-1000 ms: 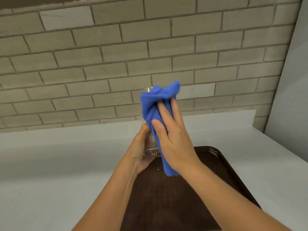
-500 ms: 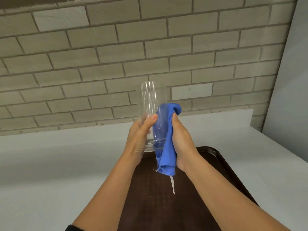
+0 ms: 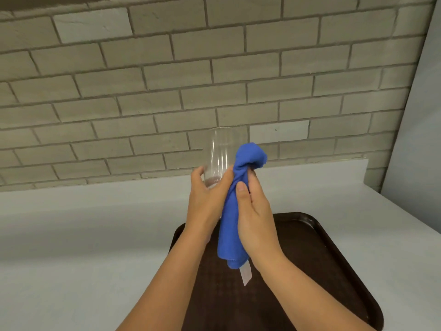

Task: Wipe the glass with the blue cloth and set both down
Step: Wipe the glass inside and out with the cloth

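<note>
A clear tall glass point(image 3: 220, 151) is held upright in the air above the counter, my left hand point(image 3: 206, 199) wrapped around its base. The blue cloth point(image 3: 235, 206) hangs bunched along the glass's right side, its top wad level with the middle of the glass and a white tag dangling at its lower end. My right hand point(image 3: 253, 218) grips the cloth from the right and presses it toward my left hand. The lower part of the glass is hidden by my fingers.
A dark brown tray point(image 3: 322, 271) lies on the white counter point(image 3: 83, 235) right under my hands. A brick wall point(image 3: 167, 80) rises behind the counter, and a pale wall panel point(image 3: 420, 139) closes the right side.
The cloth came off the top of the glass and slid down its right side. My right hand now grips the bunched cloth lower, and the bare upper glass shows.
</note>
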Motion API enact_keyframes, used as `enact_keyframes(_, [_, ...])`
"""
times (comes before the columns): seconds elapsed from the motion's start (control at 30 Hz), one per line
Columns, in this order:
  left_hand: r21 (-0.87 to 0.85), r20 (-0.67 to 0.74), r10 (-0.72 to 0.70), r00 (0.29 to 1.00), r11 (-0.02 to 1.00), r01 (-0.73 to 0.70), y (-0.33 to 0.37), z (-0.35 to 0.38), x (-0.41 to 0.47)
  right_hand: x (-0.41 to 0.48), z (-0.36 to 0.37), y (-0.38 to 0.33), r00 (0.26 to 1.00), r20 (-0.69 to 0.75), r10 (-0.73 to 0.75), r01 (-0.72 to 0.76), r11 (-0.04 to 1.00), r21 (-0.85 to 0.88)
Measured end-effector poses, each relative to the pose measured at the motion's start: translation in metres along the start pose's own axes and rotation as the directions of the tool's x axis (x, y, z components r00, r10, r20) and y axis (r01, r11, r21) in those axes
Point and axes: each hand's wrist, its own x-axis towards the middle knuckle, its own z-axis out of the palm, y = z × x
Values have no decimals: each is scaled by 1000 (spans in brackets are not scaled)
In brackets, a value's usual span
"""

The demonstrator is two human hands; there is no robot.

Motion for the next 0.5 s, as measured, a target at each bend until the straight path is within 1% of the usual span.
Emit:
enact_keyframes(0.1, [-220, 84, -92, 992, 970, 108, -7, -8, 1, 6, 6, -9, 991, 72, -116, 121, 991, -55])
enact_keyframes(0.2, [-359, 154, -60, 986, 927, 113, -10, -9, 1, 27, 5, -18, 982, 78, -171, 180, 976, -120])
enact_keyframes(0.27, [-380, 180, -59, 982, 917, 125, -8, -9, -1, 44, 2, -24, 990, 41, -132, 135, 986, -94])
enact_keyframes(0.33, [-386, 189, -63, 980, 913, 133, -8, -10, -3, 57, -1, -28, 999, 8, -41, 41, 998, -48])
enact_keyframes(0.43, [-429, 177, -111, 978, 885, 178, -12, -9, -5, 63, -4, -26, 998, 34, 47, -46, 998, -33])
enact_keyframes(0.5, [-454, 196, -148, 969, 863, 224, -14, -7, -7, 59, -6, -22, 994, 34, 108, -108, 994, 11])
